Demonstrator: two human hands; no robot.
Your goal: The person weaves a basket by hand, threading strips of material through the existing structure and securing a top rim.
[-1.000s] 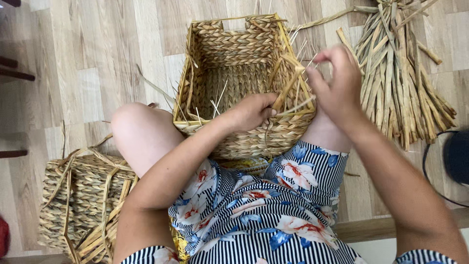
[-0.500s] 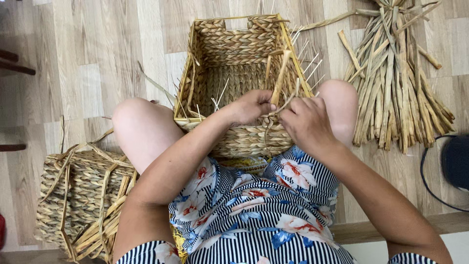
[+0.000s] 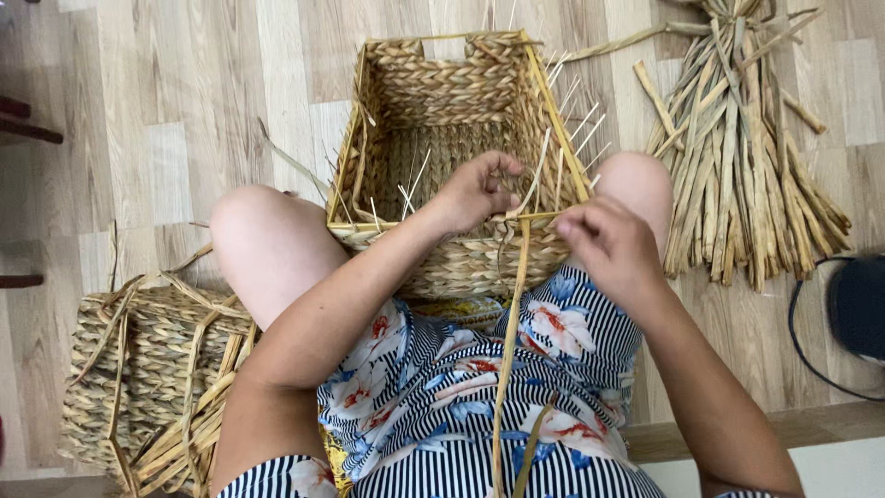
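Note:
A rectangular woven straw basket [image 3: 442, 88] rests between my knees on the wooden floor, thin spokes sticking up along its rim. My left hand [image 3: 475, 192] presses on the near rim, fingers curled over the edge. My right hand [image 3: 610, 247] sits just right of it, by the basket's near right corner, pinching a long flat straw strand [image 3: 510, 341] that runs from the rim down over my lap.
A bundle of dried straw stalks [image 3: 747, 157] lies on the floor at right. A second woven piece [image 3: 152, 369] with loose strands sits at lower left. A dark object with a black cable [image 3: 853, 309] is at the right edge. Dark furniture legs [image 3: 23, 124] show at far left.
My right hand came down from above the basket's far right corner to the near rim, drawing the strand so it now hangs over my lap. My left hand stayed on the rim.

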